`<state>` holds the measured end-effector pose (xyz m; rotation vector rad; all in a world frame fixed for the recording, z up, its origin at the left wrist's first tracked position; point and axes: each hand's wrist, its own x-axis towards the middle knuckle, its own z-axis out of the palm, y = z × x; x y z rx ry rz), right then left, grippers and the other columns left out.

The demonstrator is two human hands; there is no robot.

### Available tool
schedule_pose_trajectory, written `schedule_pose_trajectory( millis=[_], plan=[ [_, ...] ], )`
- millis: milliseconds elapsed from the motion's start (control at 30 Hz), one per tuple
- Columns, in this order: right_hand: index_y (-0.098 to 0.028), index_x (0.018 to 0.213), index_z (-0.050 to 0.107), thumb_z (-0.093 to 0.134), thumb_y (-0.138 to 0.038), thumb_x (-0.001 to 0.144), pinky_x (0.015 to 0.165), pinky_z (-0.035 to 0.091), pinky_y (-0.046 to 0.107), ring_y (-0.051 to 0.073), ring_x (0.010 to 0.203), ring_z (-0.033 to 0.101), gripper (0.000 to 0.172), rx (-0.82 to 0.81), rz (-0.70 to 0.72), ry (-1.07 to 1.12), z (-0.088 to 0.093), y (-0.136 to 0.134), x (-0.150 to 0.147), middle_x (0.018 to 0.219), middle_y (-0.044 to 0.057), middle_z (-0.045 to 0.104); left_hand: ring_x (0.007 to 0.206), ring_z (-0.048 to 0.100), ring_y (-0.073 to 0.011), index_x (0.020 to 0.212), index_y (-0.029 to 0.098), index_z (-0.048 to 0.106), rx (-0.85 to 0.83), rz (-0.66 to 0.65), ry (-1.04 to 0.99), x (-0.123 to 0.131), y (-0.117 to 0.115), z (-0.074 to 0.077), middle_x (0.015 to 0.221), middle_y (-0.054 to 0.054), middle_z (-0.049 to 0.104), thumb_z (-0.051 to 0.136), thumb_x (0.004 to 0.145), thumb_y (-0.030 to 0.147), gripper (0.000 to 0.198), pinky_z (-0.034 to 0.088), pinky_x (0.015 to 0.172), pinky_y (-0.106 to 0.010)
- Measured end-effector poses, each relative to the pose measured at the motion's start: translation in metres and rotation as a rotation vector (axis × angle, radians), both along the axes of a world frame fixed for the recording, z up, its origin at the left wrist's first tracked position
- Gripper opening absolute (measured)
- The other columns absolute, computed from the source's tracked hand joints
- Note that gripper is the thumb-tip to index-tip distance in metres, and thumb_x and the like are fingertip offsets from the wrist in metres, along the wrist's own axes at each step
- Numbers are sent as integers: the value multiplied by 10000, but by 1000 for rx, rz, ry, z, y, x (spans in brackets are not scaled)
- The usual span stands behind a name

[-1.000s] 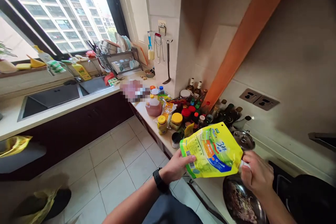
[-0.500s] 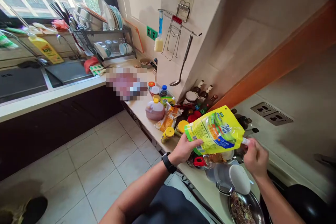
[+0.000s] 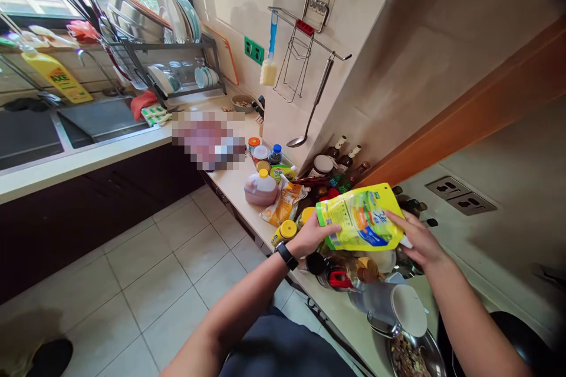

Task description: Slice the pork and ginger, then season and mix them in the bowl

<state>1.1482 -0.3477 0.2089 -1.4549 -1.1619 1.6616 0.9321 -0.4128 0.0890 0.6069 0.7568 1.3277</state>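
Observation:
A yellow and green spouted pouch (image 3: 362, 218) is held up above the counter, between my two hands. My left hand (image 3: 312, 235) grips its green bottom end, with the thumb across the front. At the other end my right hand (image 3: 422, 241) is closed around the spout corner, fingers over the pouch's face. The white spout cap (image 3: 405, 241) shows only in part beside that hand. Beneath the pouch stand a jar with a red handle (image 3: 339, 280) and a translucent pitcher with a white lid (image 3: 409, 309).
A metal bowl of chopped food (image 3: 413, 353) sits at the counter's near end, with a black wok (image 3: 522, 341) to its right. Yellow-capped bottles (image 3: 285, 231), an orange packet (image 3: 285, 203) and a pink jug (image 3: 260, 188) line the counter. A dish rack (image 3: 177, 44) stands by the sink (image 3: 101, 121).
My right hand has shifted from the spout cap onto the pouch's spout corner, its fingers now over the front. My left hand keeps its grip. The view has shifted slightly.

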Motion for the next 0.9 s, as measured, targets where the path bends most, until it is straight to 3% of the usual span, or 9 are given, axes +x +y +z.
schedule_pose_trajectory(
  millis=[133, 200, 367, 500, 767, 900],
  plan=[
    [-164, 952, 690, 718, -167, 760, 651, 612, 292, 198, 715, 730, 194, 11, -45, 19, -13, 32, -47, 904, 82, 769, 1113, 639, -220, 1304, 203, 484, -112, 392, 306, -25, 7, 2, 1373, -162, 547, 771, 782, 408, 630, 526, 949, -365],
    [-147, 927, 687, 666, -128, 782, 637, 611, 287, 194, 698, 729, 147, 9, -77, 12, -29, 49, -71, 864, 84, 766, 1131, 629, -203, 1206, 202, 533, -66, 449, 383, -43, -2, 4, 1329, -135, 572, 721, 823, 417, 478, 510, 959, -335],
    [-132, 925, 645, 571, -85, 836, 593, 609, 287, 168, 616, 700, 126, -28, -186, -104, -67, 80, -113, 749, 55, 737, 962, 669, -182, 1056, 196, 579, -175, 373, 445, -79, -44, -3, 1084, -83, 674, 730, 790, 451, 398, 520, 783, -268],
    [-122, 950, 624, 563, -90, 847, 557, 609, 289, 147, 550, 659, 124, -69, -167, -137, -81, 95, -132, 661, 26, 694, 890, 669, -171, 1049, 187, 584, -250, 354, 420, -93, -67, -14, 950, -59, 705, 750, 758, 461, 433, 504, 769, -264],
    [-111, 886, 611, 587, -88, 831, 558, 623, 332, 156, 528, 651, 65, -99, -43, -281, -89, 123, -151, 577, 16, 643, 876, 658, -172, 957, 177, 613, -274, 316, 454, -107, -81, -26, 936, -60, 706, 747, 741, 488, 402, 491, 789, -273],
    [-109, 899, 610, 603, -132, 844, 572, 624, 337, 166, 558, 677, 60, -98, 53, -397, -106, 120, -149, 633, 46, 681, 850, 660, -177, 958, 181, 612, -293, 280, 507, -112, -79, -33, 878, -52, 700, 740, 729, 511, 421, 490, 749, -267]
  ],
)
